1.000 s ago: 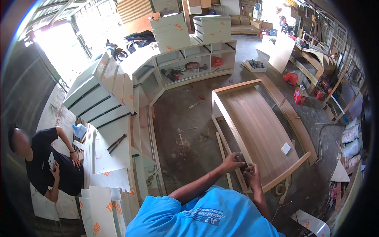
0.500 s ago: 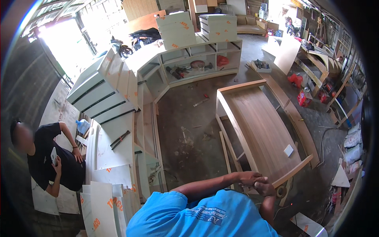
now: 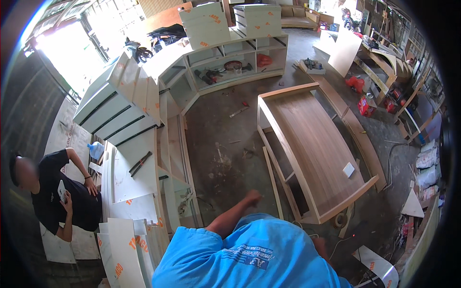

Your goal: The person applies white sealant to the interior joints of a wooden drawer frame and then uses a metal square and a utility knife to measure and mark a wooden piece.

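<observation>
My left hand [image 3: 252, 197] is raised over the floor, left of the wooden cabinet frame, apart from it. Its fingers are smeared by motion, and nothing can be made out in them. Of my right arm [image 3: 321, 247] only a short stretch shows beside the blue shirt; the right hand is hidden. The nearest large thing is a cabinet frame [image 3: 288, 156] in light wood with a curved wood-grain panel [image 3: 312, 139]. A small white square piece [image 3: 348, 169] lies on that panel. A roll of tape [image 3: 340, 220] is beside the frame's near end.
White drawer units [image 3: 115, 103] and a curved white cabinet [image 3: 240, 79] holding tools stand left and ahead. Pliers-like long-handled tool [image 3: 140, 164] rests on the left unit. A co-worker [image 3: 67, 192] stands at left holding a phone. Wood strips [image 3: 274, 185] and a cable [image 3: 336, 247] lie on the floor.
My hands were together at the cabinet frame's near corner and have come apart. The left has swung left, away from the frame; the right has dropped back behind the shirt.
</observation>
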A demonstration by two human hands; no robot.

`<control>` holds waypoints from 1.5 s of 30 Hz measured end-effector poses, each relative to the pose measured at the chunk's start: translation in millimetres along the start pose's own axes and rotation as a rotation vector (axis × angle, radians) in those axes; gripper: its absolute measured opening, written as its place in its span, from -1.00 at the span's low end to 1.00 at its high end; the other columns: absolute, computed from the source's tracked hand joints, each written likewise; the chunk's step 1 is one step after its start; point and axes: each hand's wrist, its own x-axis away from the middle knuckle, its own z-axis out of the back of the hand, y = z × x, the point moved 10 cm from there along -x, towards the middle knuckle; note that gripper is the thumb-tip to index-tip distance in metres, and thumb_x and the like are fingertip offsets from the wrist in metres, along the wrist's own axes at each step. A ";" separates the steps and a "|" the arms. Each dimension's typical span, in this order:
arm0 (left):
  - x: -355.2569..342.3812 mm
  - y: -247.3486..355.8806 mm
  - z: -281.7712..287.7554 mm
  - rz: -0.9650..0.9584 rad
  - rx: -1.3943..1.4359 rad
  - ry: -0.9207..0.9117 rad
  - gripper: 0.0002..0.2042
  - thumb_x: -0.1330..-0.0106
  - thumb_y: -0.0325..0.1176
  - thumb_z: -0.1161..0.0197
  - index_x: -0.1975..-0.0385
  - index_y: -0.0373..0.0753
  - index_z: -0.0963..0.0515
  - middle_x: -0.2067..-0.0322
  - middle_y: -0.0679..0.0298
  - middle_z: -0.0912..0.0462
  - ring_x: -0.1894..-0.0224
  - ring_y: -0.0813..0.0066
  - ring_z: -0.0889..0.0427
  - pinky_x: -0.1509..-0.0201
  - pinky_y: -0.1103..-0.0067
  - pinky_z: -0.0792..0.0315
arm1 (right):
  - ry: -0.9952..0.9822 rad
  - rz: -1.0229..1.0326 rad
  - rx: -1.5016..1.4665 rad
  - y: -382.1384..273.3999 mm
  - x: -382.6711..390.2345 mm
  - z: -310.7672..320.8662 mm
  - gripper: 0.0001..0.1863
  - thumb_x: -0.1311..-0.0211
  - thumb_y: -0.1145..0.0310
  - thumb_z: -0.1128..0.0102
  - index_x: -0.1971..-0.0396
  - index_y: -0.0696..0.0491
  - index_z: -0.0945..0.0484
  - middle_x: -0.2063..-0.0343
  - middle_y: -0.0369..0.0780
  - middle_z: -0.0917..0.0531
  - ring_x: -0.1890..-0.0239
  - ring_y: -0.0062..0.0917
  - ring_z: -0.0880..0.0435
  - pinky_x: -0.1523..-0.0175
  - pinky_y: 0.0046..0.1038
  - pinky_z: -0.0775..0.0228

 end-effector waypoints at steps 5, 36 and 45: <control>140.7 -149.2 -89.5 0.821 0.419 0.105 -0.53 -0.28 -0.01 -0.08 0.08 -0.30 -0.64 -0.04 -0.10 -0.60 -0.08 -0.09 -0.59 -0.13 0.15 -0.47 | -0.032 -0.103 -0.372 -7.5 33.1 -55.5 -0.81 0.00 0.25 -0.25 0.46 0.05 -0.66 0.52 -0.05 -0.64 0.46 -0.18 -0.66 0.29 -0.12 -0.49; 138.4 53.2 -34.7 0.818 0.230 0.267 -0.59 -0.34 -0.05 -0.10 0.27 -0.33 -0.68 0.18 -0.09 -0.68 0.09 -0.13 -0.66 0.02 0.14 -0.53 | 0.136 -0.045 -0.722 46.2 53.6 -59.2 -0.64 -0.16 0.21 -0.16 0.55 0.26 -0.61 0.47 0.15 -0.65 0.34 -0.01 -0.67 0.23 -0.03 -0.42; 260.7 26.5 -147.6 1.062 0.318 0.120 -0.58 -0.27 -0.08 -0.19 0.19 -0.40 -0.63 0.08 -0.16 -0.64 -0.03 -0.11 -0.62 -0.10 0.19 -0.50 | 0.229 0.223 -0.135 64.5 40.9 -103.7 -0.84 0.07 0.31 -0.23 0.56 0.11 -0.62 0.50 -0.05 -0.63 0.42 -0.16 -0.65 0.26 -0.09 -0.47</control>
